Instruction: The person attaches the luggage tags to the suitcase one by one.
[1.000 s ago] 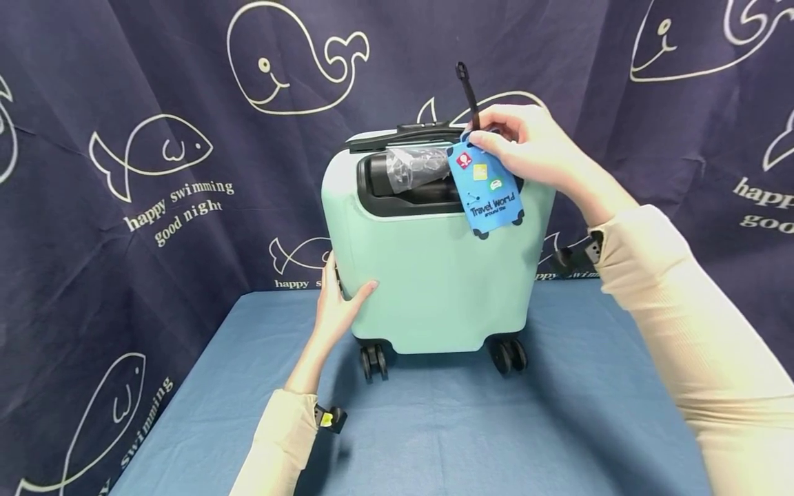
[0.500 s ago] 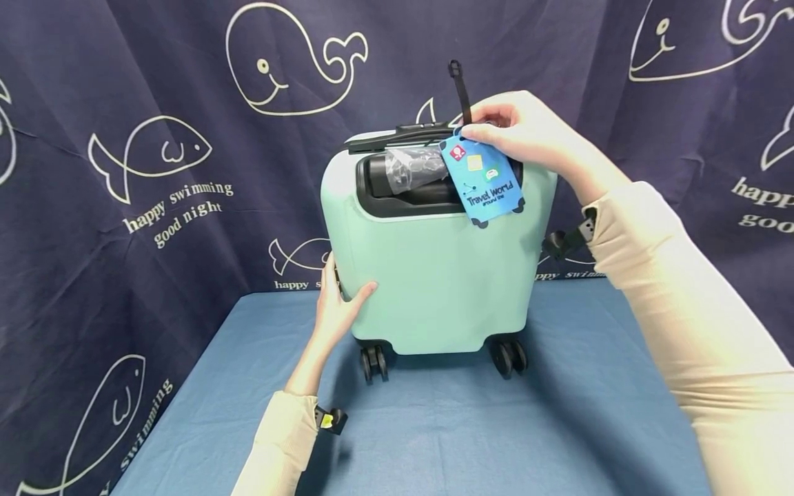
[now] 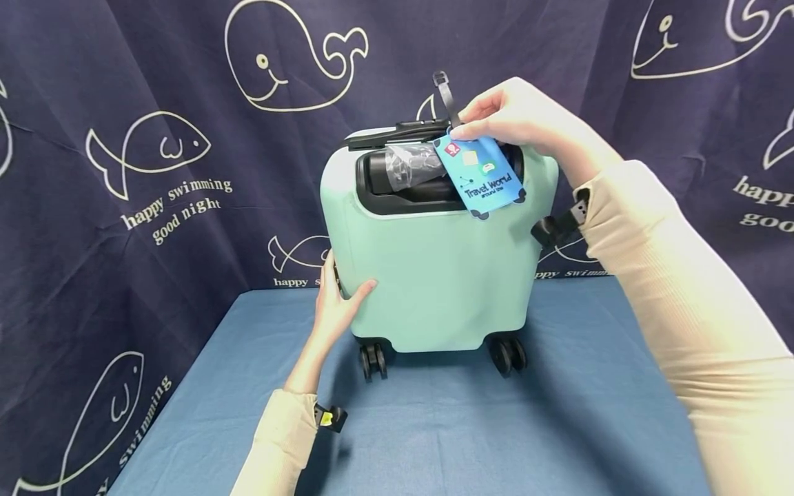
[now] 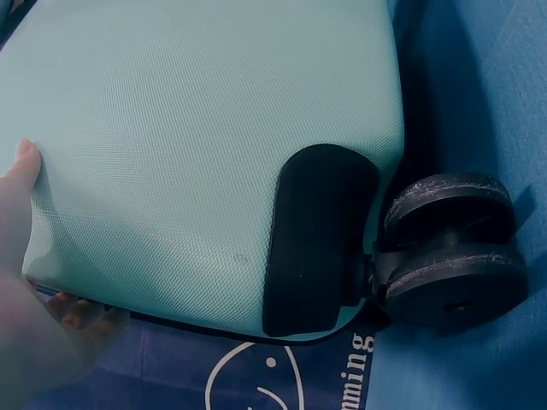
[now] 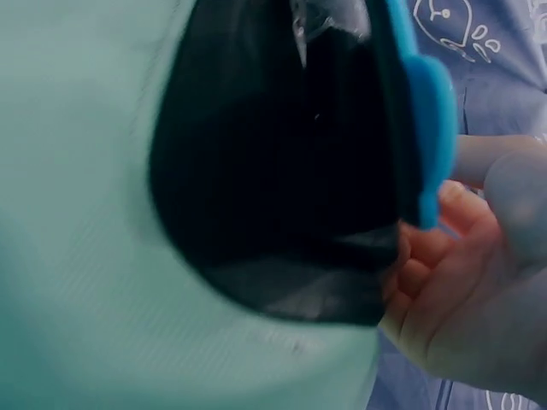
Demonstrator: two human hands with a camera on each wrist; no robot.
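1. On the blue surface [image 3: 397, 441], a mint suitcase [image 3: 440, 275] stands upright on its wheels [image 3: 373, 362], front face toward the viewer.
2. Left hand [image 3: 333, 303]: grips the suitcase's lower left edge, thumb on the front face, fingers round behind.
3. Right hand [image 3: 511, 114]: narrow, thumb and fingers pinching the upper end of the luggage tag [image 3: 479, 178], which lies before the right part of the black recess, just below the carry handle [image 3: 387, 140]. Contact between tag and suitcase cannot be told.
4. Likely faults: the slender strap [image 3: 445, 96] could fold or snag against the handle because it is thin and close by; the tag could slip from a loosened pinch; the wheels could roll if the left grip eased.
5. Orientation: printed side outward; the tag's long axis slants down rightward, while the strap points up, leaning slightly left.
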